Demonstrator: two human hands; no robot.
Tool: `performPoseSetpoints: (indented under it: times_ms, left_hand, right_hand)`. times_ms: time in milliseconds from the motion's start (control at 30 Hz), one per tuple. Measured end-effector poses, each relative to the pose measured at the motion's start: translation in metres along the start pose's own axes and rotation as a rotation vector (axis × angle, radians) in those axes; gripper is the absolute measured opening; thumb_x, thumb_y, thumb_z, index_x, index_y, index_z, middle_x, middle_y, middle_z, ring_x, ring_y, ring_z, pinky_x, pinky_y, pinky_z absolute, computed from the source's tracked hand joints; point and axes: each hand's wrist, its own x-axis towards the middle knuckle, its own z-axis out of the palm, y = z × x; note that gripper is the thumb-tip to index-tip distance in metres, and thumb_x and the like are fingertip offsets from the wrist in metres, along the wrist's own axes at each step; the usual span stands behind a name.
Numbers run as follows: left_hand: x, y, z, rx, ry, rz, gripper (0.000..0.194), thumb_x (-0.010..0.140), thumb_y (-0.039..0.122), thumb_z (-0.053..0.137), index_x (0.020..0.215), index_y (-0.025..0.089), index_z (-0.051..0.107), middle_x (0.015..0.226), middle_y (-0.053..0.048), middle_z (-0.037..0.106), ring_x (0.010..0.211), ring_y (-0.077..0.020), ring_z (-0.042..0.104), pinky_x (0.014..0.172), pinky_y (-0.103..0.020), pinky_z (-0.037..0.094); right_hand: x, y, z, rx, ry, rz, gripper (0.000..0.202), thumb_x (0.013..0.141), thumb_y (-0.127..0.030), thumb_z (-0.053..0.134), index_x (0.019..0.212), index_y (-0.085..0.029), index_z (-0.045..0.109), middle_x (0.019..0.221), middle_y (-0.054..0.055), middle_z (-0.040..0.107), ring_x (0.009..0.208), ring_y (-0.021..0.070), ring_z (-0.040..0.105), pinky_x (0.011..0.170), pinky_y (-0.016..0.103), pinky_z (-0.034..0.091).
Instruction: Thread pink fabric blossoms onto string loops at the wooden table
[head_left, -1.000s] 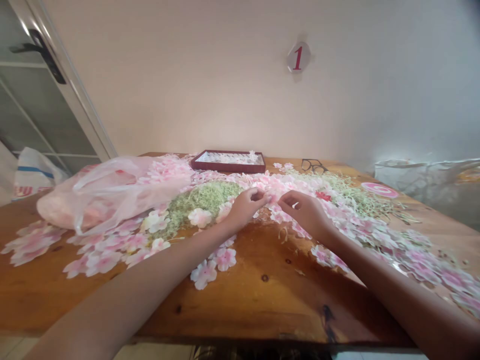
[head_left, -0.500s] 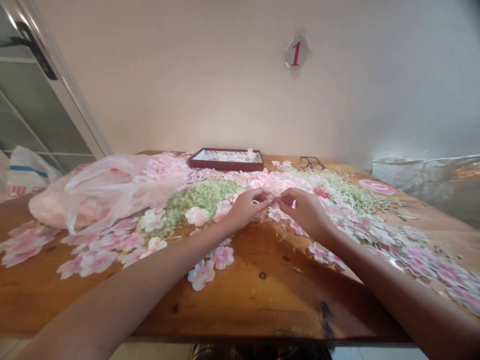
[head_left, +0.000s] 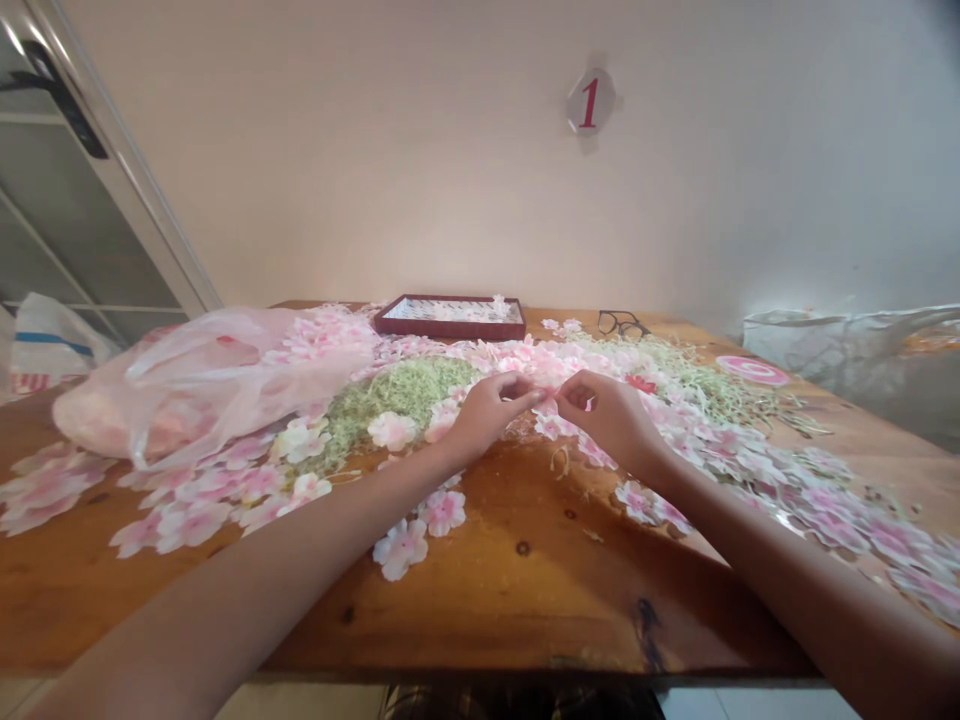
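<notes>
The left hand [head_left: 491, 408] and the right hand [head_left: 616, 418] met above the middle of the desk [head_left: 525, 610], the fingers of each pinched, seemingly, on a small pink piece [head_left: 550, 393] too blurred to identify. Heaped pink blossoms [head_left: 517, 353] lay just beyond, a green tangle [head_left: 412, 388] to the left. A slack pinch could have lost the piece among like-coloured blossoms; uneven pulling might have torn it, if thin.

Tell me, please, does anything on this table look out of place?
The red piece near the right hand stands out by colour among pale pink flowers. The dark-framed glasses near the far edge of the table also seem slightly odd, lying near the flowers and green strands.
</notes>
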Motion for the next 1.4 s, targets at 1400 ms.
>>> performPoseSetpoints:
  times_ms: [1400]
  left_hand:
    - [0.004,-0.008,-0.004,0.153,-0.083,-0.026,0.032,0.074,0.045,0.041,0.081,0.016,0.054,0.079,-0.003,0.058,0.072,-0.0134,0.052,0.068,-0.027,0.038]
  right_hand:
    - [0.006,0.012,0.003,0.087,-0.055,0.093,0.021,0.076,-0.034,0.047,0.072,-0.016,0.058,0.072,0.003,0.061,0.066,0.0150,0.055,0.060,0.026,0.039]
